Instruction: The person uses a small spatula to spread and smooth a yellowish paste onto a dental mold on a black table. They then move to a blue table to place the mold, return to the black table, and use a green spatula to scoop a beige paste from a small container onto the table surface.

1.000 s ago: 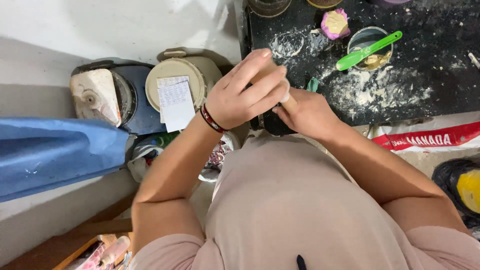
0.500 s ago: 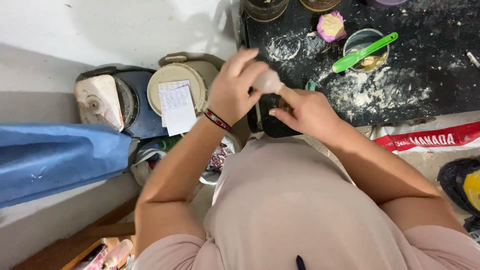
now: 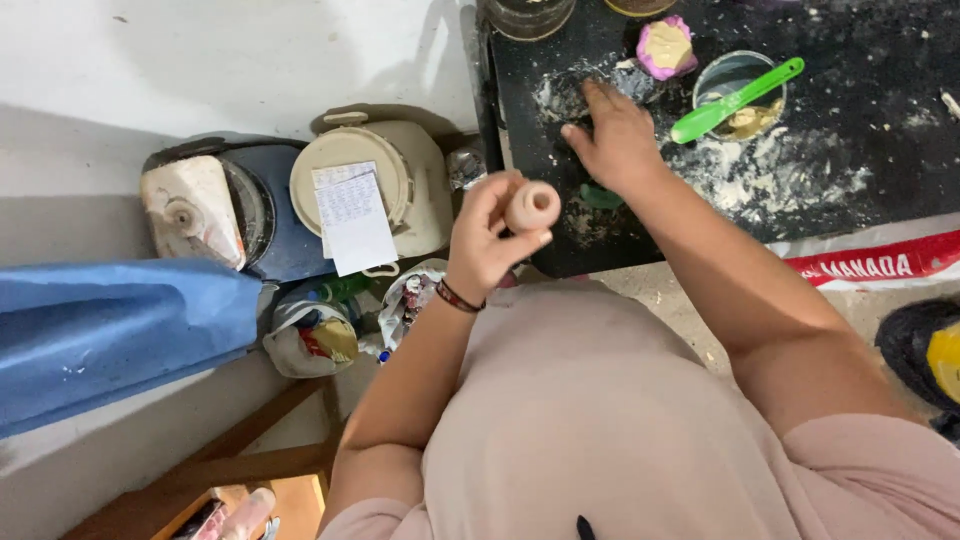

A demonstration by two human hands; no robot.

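My left hand [image 3: 487, 243] holds a small round clay piece [image 3: 531, 206] with a hollow in its top, gripped between thumb and fingers above my lap. My right hand [image 3: 612, 135] is stretched forward onto the black work surface [image 3: 860, 90], fingers spread and pressing into a patch of pale powder near the left edge. A small green object [image 3: 600, 196] lies just under that wrist. Beyond the right hand are a pink-and-yellow lump [image 3: 665, 46] and a round cup [image 3: 738, 92] with a green spatula [image 3: 735, 99] resting across it.
On the floor to the left stand a cream lidded bucket [image 3: 385, 180] with a paper slip on it, a blue container [image 3: 250, 215] and crumpled bags [image 3: 315, 335]. A blue cloth [image 3: 110, 335] covers something at far left. A red-and-white bag edge [image 3: 880, 262] lies below the table.
My hands have come apart. The right hand left the clay piece and reached forward onto the powdered black surface, while the left hand kept the piece and lowered it toward me.
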